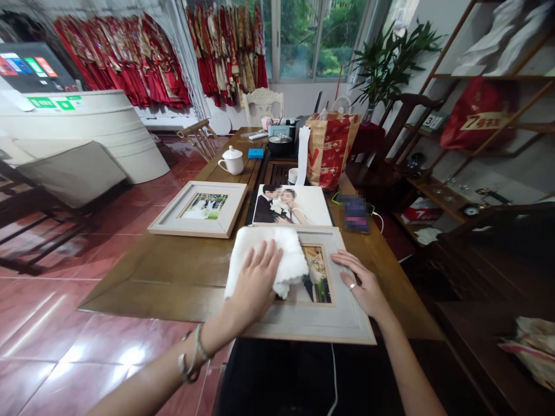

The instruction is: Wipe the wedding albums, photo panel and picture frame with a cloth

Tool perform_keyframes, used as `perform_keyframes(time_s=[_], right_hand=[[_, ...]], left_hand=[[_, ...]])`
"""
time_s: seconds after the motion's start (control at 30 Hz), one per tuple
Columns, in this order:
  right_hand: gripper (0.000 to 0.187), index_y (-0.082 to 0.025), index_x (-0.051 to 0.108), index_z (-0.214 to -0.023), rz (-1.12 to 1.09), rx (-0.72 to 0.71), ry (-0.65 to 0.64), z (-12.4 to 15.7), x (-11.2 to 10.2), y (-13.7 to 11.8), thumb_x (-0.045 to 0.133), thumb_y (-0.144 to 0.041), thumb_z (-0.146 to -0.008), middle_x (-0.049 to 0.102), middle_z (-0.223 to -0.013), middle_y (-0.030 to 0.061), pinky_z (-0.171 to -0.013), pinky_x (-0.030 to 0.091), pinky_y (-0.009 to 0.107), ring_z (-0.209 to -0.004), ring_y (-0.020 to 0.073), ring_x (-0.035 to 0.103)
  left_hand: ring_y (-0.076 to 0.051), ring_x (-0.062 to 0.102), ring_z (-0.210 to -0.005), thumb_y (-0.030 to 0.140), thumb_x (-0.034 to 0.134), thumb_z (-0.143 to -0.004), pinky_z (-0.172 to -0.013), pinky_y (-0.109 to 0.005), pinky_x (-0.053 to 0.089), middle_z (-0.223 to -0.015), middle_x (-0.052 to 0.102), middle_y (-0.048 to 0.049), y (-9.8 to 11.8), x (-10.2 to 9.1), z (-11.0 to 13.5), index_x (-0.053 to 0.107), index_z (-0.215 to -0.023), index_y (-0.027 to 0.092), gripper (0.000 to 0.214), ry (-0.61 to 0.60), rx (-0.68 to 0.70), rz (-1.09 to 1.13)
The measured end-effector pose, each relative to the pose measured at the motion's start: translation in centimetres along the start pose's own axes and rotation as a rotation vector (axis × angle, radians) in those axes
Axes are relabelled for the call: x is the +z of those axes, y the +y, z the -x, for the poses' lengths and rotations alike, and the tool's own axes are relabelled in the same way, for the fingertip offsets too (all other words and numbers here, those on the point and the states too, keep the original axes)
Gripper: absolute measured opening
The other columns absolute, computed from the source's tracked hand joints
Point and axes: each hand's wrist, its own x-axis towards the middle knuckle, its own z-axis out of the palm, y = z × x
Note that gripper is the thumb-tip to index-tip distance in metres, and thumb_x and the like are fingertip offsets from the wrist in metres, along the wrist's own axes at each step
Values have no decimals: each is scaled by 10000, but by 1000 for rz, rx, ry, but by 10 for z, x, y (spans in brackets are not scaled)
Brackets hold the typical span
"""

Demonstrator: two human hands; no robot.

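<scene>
A grey-white picture frame (342,315) lies flat at the near edge of the wooden table (173,271), with a photo under its glass. My left hand (255,280) lies flat, fingers spread, on a white folded cloth (260,248) that covers the frame's left half. My right hand (362,280), with a ring on one finger, rests open and flat on the frame's right border.
A second framed photo (202,208) lies to the left and an unframed wedding print (290,205) just beyond. A phone (356,214) with a cable, a white lidded cup (233,160), a red-patterned paper bag (332,147) and tea things stand farther back. Shelves on the right.
</scene>
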Motion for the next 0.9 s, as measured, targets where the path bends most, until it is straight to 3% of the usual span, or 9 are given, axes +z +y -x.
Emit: perform_keyframes(time_s=[0.13, 0.27, 0.37, 0.47, 0.63, 0.77, 0.9], right_hand=[[294, -251, 639, -1144, 3, 1, 3, 0, 1, -1, 495, -245, -888, 618, -1257, 67, -1097, 330, 512, -1287, 249, 460], [297, -252, 645, -1139, 2, -1, 7, -1, 1, -2, 496, -242, -883, 627, -1244, 68, -1095, 330, 523, -1282, 255, 466], [302, -260, 649, -1140, 2, 9, 12, -1, 1, -3, 495, -242, -881, 627, -1245, 64, -1091, 338, 522, -1276, 258, 473], [299, -258, 653, -1135, -1, 9, 9, -1, 1, -3, 499, -251, -879, 628, -1245, 66, -1085, 347, 513, -1275, 258, 474], [294, -248, 646, -1134, 8, 9, 8, -1, 1, -1, 496, -242, -881, 624, -1248, 67, -1095, 336, 495, -1284, 246, 463], [295, -249, 646, -1138, 10, 8, 5, -1, 1, 0, 499, -254, -882, 619, -1256, 71, -1091, 339, 502, -1278, 251, 471], [290, -248, 650, -1132, 7, -6, 9, -2, 0, 0, 512, -274, -879, 626, -1249, 74, -1085, 346, 516, -1273, 260, 476]], left_hand=[[-273, 154, -1413, 9, 474, -696, -1136, -428, 189, -1524, 229, -164, -9, -3, -37, 273, -1420, 92, 756, 95, -89, 24], [-291, 187, -1404, 12, 493, -675, -1124, -441, 212, -1499, 292, -170, -5, -8, -41, 336, -1385, 98, 732, 32, -67, 22], [-312, 181, -1403, 37, 514, -663, -1122, -468, 207, -1492, 295, -189, 5, -9, -14, 365, -1362, 90, 717, -81, -2, -7], [-312, 168, -1406, 72, 531, -639, -1129, -476, 193, -1510, 264, -176, 17, -13, 28, 326, -1393, 107, 783, -211, 52, 9], [-284, 90, -1420, 85, 497, -550, -1146, -484, 164, -1542, 193, -116, 34, -14, 76, 261, -1446, 144, 928, -374, 155, 168], [-218, 15, -1426, 55, 458, -509, -1169, -457, 104, -1554, 158, -43, 37, -3, 68, 268, -1449, 177, 967, -287, 139, 218], [-211, 49, -1426, 40, 468, -580, -1170, -431, 97, -1540, 218, -85, 27, 8, 30, 301, -1423, 145, 866, -97, 109, 193]])
